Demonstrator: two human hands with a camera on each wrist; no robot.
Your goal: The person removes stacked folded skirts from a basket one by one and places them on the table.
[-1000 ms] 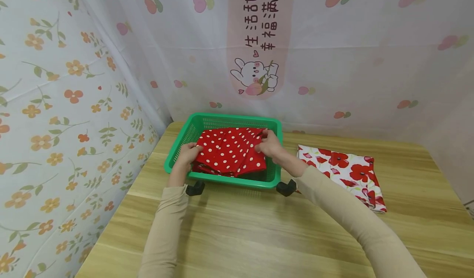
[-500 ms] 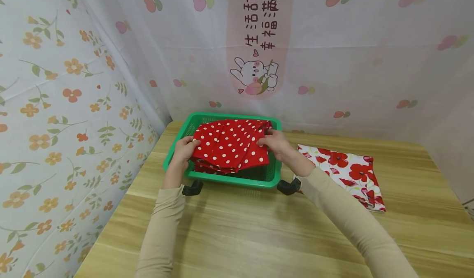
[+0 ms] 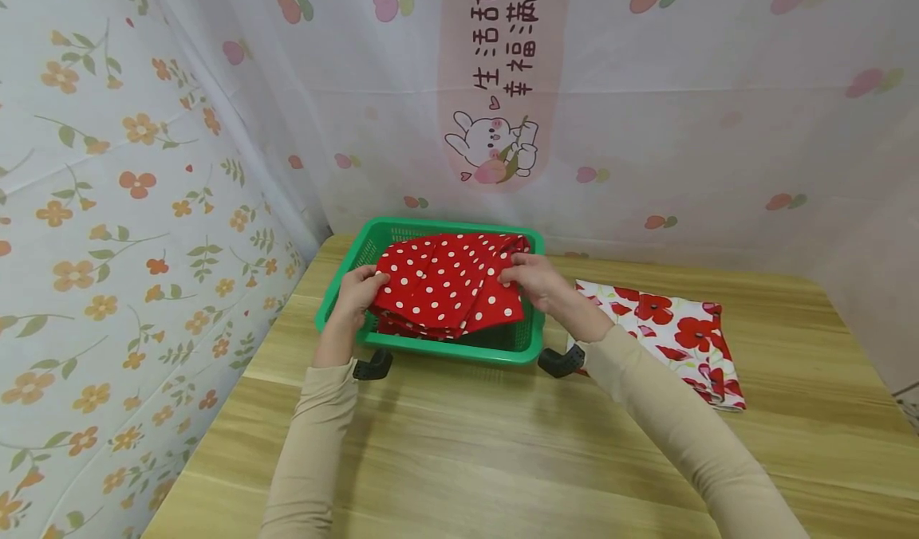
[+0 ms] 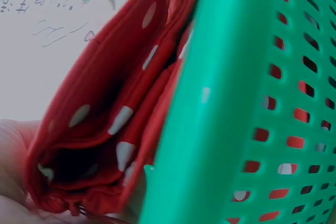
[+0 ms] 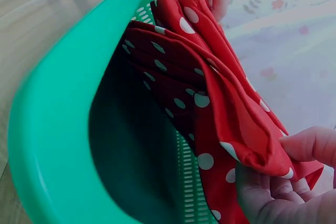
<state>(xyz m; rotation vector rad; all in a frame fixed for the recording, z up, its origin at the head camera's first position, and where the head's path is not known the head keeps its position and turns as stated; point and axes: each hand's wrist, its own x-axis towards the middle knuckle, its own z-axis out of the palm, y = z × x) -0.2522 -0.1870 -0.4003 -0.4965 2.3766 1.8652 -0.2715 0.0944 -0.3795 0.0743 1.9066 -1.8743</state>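
Note:
A folded red cloth with white polka dots (image 3: 445, 284) is held partly inside the green plastic basket (image 3: 431, 351), raised toward its rim. Its left end is pinched by my left hand (image 3: 356, 294), thumb on top. At the right end, my right hand (image 3: 537, 281) grips the cloth between thumb and fingers. The right wrist view shows the cloth's layers (image 5: 210, 87) hanging in loose folds, with the right hand's fingers (image 5: 262, 192) beneath. In the left wrist view, stacked folds (image 4: 121, 103) stand beside the basket's rim (image 4: 210, 98).
A folded white cloth with red flowers (image 3: 675, 332) lies on the wooden table (image 3: 459, 443) to the right, partly behind my right forearm. White patterned curtains (image 3: 646, 124) hang behind the table and on the left. Black wrist mounts (image 3: 560, 361) sit at both wrists.
Over the first half second, both hands raised the polka-dot cloth a little, and its near edge came up. Since then the hands and cloth have hardly moved.

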